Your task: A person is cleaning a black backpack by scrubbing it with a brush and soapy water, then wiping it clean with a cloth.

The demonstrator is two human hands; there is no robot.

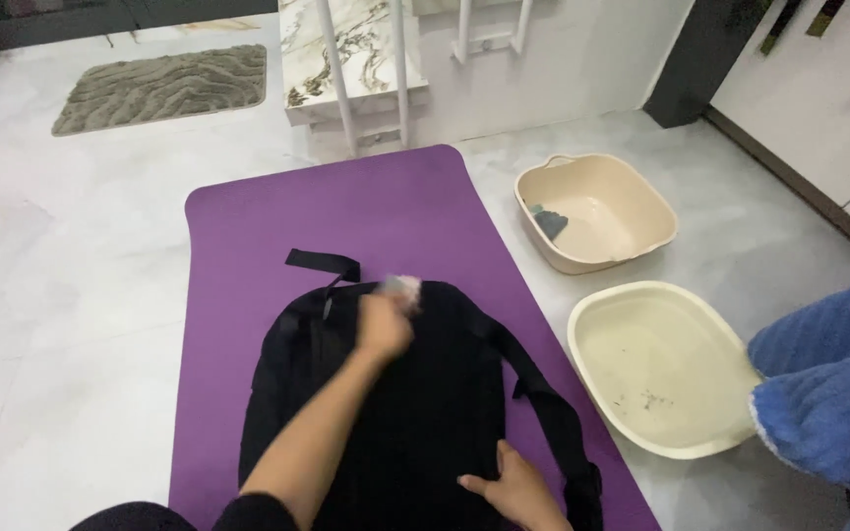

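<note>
Pale tiled floor, purple mat. Left hand closed around blurred cloth, on black backpack. Right hand flat, fingers spread, pinning bag. Advice: short firm strokes, steady pressure.

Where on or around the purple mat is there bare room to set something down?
The far end of the purple mat, between its rounded edge and the black backpack, is bare. So is the floor left of the mat, short of the grey rug. The right side is crowded: two beige basins and a blue garment. Left hand and right hand occupy the backpack.
</note>
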